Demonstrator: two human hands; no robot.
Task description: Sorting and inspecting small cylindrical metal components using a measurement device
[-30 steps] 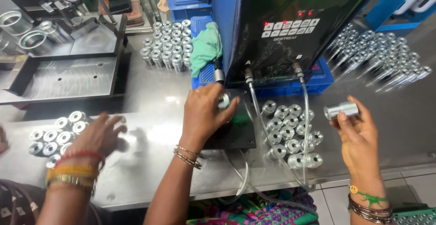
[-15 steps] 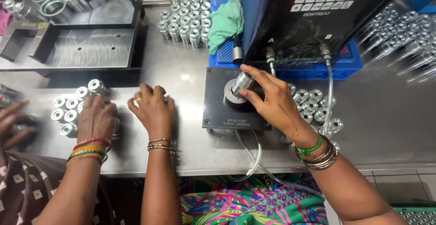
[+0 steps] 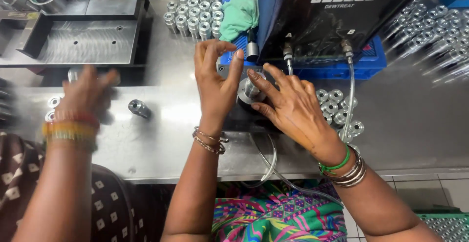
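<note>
We see our right hand [image 3: 293,107] on the small metal cylinder [image 3: 250,89], which stands upright on the dark fixture block [image 3: 234,120] in front of the black control box [image 3: 332,12]; the fingers [image 3: 261,83] are grasping it from the side and from above. Our left hand [image 3: 217,78] hangs just beside the same part, its fingers spread and released, holding nothing. A co-worker's hand [image 3: 88,93], blurred, is over the steel tabletop [image 3: 166,139] at the left, near a single loose cylinder [image 3: 139,108] lying on its side. We think the first risk is that the part sits tilted on the block, because two hands are crowded around it and the left one hides the seat from view. A second risk is the clear tubes [image 3: 349,90] going down from the box: the right wrist is close to them and could pull one. The group of finished pieces [image 3: 337,107] lies just behind the right hand, so a wide movement could knock them over. The loose cylinder at the left could also roll toward the tabletop edge.
</note>
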